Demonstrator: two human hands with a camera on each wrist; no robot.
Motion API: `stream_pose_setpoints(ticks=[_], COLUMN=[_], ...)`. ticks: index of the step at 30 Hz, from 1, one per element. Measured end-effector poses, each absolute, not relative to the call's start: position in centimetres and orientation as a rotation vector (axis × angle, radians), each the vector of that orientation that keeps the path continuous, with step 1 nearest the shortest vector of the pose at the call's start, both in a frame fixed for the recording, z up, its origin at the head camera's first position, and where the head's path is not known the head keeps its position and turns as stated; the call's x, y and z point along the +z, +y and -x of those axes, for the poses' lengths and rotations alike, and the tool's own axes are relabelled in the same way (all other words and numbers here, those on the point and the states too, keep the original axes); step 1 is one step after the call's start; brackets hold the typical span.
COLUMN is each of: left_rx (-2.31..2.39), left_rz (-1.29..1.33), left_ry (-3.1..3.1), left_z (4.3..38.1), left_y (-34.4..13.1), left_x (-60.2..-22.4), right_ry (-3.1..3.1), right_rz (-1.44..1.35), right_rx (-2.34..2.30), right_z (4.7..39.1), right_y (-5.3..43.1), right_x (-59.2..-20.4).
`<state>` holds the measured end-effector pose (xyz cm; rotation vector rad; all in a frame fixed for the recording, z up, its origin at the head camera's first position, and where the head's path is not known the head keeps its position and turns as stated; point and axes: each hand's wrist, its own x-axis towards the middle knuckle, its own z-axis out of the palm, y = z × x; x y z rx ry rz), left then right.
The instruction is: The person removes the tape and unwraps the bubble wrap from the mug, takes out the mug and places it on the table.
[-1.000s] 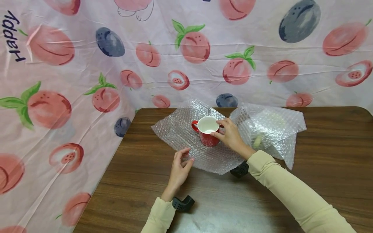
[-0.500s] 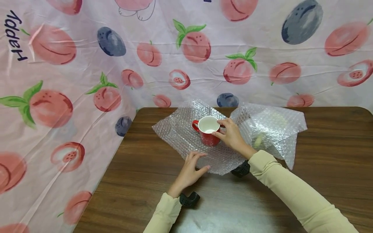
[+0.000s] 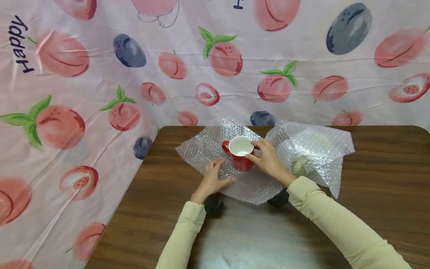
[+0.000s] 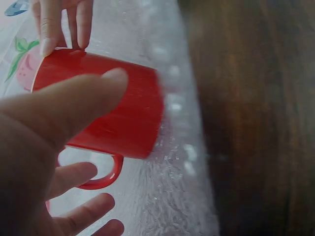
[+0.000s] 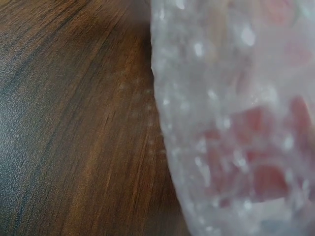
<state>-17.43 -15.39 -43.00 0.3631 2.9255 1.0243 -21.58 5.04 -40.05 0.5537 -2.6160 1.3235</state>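
- Mug (image 3: 241, 163), red outside and white inside, stood upright on a sheet of bubble wrap (image 3: 250, 188) near the far edge of the bench (image 3: 386, 179).
- Your right hand (image 3: 268, 158) pinched the mug near its rim, on the right side. Your left hand (image 3: 211, 182) held nothing; its fingers (image 4: 91, 211) were loose and spread, just beside the mug.
- The mug could have tipped, because the wrap under it looked soft and bumpy and you held only one side.
- Your left fingers could have bumped the handle (image 4: 104, 182) and turned the mug, since they were so near it.
- A tug on the wrap could have made the mug slide along too.
- A second piece of bubble wrap (image 3: 322, 145) lay right beside the first. Your right sleeve (image 3: 330, 211) was close to it, so a quick pull back could have dragged it.
- The head view showed the mug's white inside and both hands; the left wrist view showed the mug's red side and the loop of the handle up close.
- The right wrist view showed bench and blurry wrap with red patches behind. You could not tell there if the red was mug or fruit cloth (image 3: 242, 104), or make out your right fingers.
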Motion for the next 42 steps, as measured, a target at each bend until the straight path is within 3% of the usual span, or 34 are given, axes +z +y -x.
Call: stream_pose_setpoints(ticks=[11, 26, 42], left_rx=[0.772, 0.952, 1.200], left_rz=[-0.365, -0.312, -0.217], left_ry=[2.956, 3.025, 3.060], left_z=[17.7, 18.8, 18.9], left_y=[-15.7, -15.7, -16.3], left_x=[-43.6, -43.4, -43.3], right_ry=[-2.570, -2.556, -2.661], right_rz=[-0.557, -0.598, -0.747], right_rx=[1.382, 1.339, 1.322], right_z=[21.6, 21.3, 18.2], right_y=[4.9, 5.1, 5.4], right_x=[-40.5, -40.8, -42.7])
